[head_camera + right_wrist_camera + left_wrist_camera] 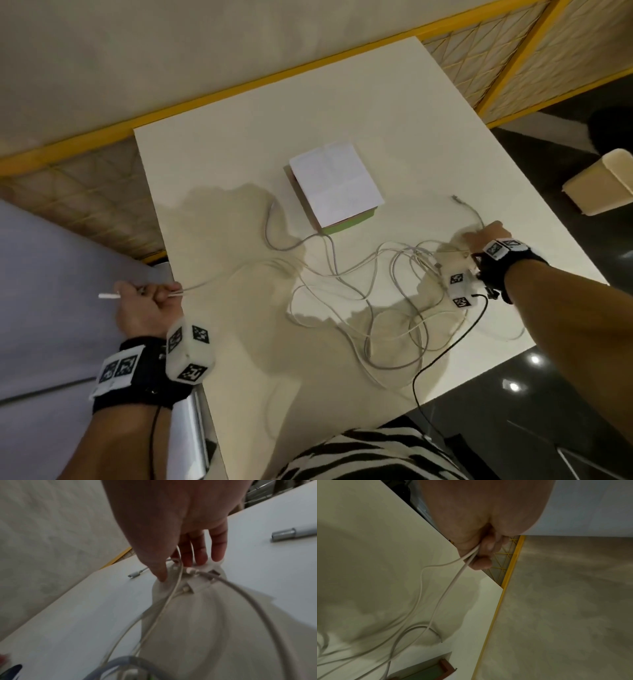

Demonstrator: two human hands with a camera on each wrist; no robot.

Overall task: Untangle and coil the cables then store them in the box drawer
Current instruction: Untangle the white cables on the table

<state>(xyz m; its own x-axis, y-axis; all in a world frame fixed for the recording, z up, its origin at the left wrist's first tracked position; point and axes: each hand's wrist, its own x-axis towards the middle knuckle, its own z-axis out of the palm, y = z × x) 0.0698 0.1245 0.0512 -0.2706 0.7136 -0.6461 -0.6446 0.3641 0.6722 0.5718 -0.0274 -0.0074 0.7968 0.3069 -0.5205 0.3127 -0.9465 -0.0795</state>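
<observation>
The left hand (147, 305) is fisted around the end of one white cable off the table's left edge, two strands running out of the fist toward the middle, a plug tip poking out the far side. The right hand (479, 238) presses straight fingers (199, 551) down on a white charger block (197, 577) near the right edge, where several leads meet; it pins the block and does not grip it. The tangled cables (359, 301) lie in loose crossing loops between the hands, and the box (337, 188), drawer apparently closed, sits just beyond them with one lead curling past its left side. To do this step well, the person would likely draw the held cable out slowly and low along the table (239, 137), watching each crossing so a loop slides free instead of cinching, while the block is held still. The table is plain white, set against a yellow-framed lattice screen (513, 51); a dark glossy floor and a pale bin (603, 185) lie to the right.
</observation>
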